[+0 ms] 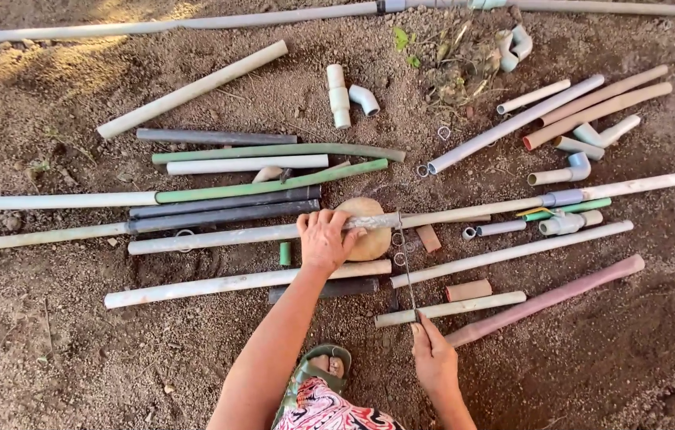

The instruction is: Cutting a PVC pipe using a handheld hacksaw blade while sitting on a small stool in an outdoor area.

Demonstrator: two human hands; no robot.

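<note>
L hand (324, 240) pins grey pipe (218, 236) on stone (365, 228); R hand (433, 358) grips thin saw blade (406, 271), prob.

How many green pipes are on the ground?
4: a curved hose upper left, a straight pipe just below it, a short stub beside the left hand, and a short pipe at right among fittings. Dirt may hide others.

Pipes (218, 209) crowd the dirt ground's (50, 350) middle and far-right stretch, leaving bare passage along its near edge and both near corners.
</note>
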